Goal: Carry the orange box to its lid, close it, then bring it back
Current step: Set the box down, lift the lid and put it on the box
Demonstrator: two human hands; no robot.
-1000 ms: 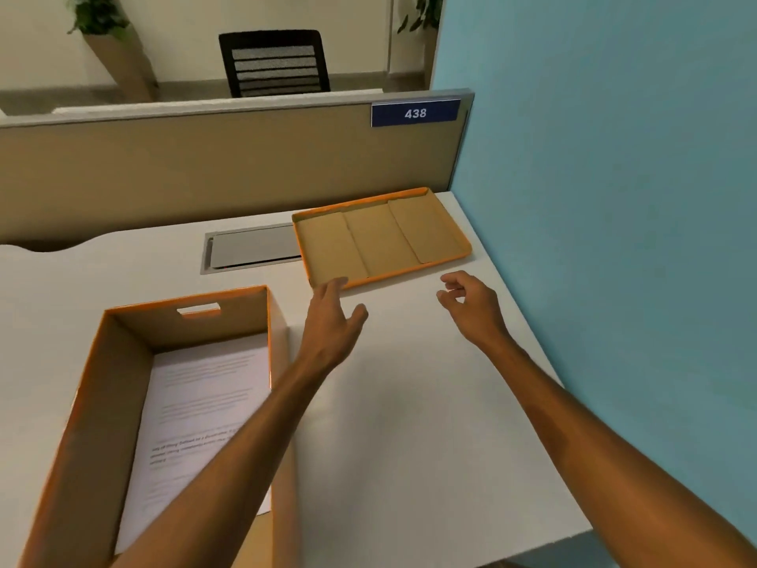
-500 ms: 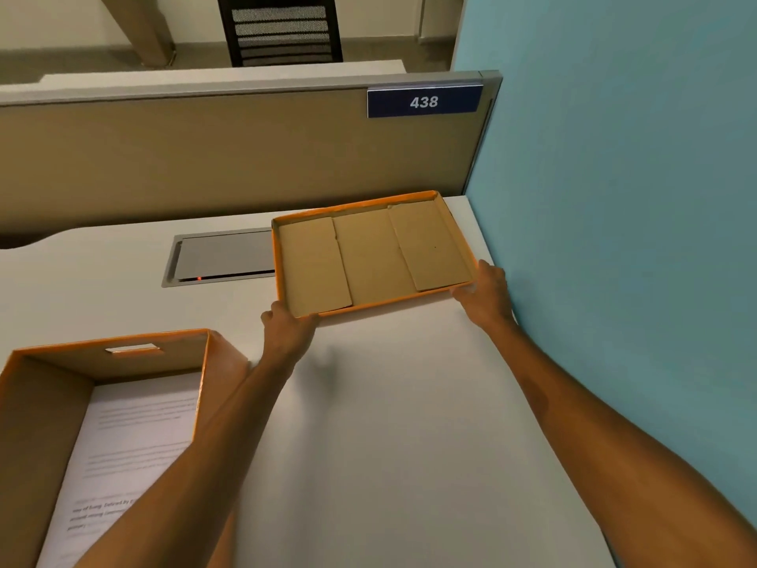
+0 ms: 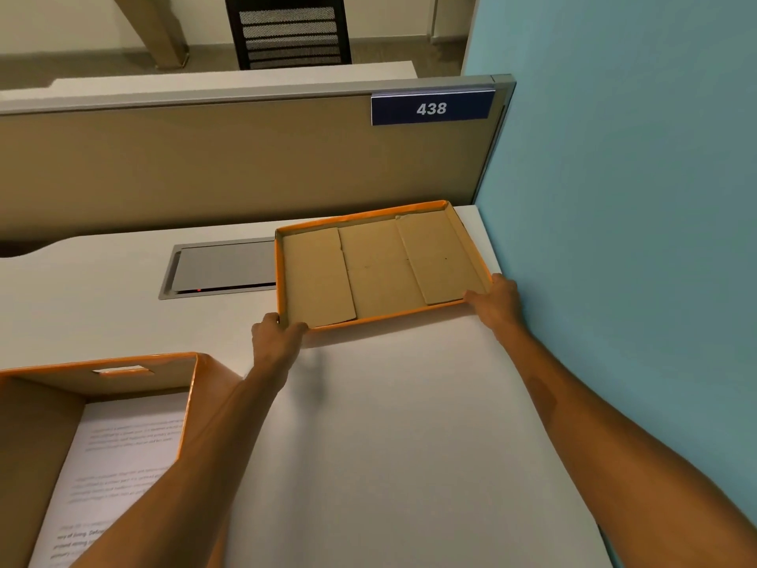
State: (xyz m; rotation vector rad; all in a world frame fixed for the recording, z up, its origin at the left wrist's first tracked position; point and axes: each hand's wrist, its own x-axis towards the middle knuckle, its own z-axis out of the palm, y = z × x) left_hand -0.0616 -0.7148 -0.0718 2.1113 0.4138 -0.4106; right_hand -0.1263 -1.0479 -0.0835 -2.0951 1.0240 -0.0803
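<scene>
The orange lid (image 3: pixel 381 266) lies upside down at the back right of the white desk (image 3: pixel 389 444), its brown cardboard inside facing up. My left hand (image 3: pixel 275 342) grips the lid's near left corner. My right hand (image 3: pixel 497 301) grips its near right corner, close to the blue wall. The lid's near edge looks slightly raised off the desk. The open orange box (image 3: pixel 102 403) stands at the lower left, with printed paper (image 3: pixel 114 465) lying inside it. My left forearm crosses in front of the box's right wall.
A blue wall (image 3: pixel 635 239) bounds the desk on the right. A beige partition (image 3: pixel 225 166) with a "438" label (image 3: pixel 431 108) stands behind. A grey cable hatch (image 3: pixel 221 268) is set into the desk left of the lid. A black chair (image 3: pixel 286 30) is beyond.
Both hands reached forward from mid-desk and took hold of the lid's near corners. The view has shifted so the box sits lower left.
</scene>
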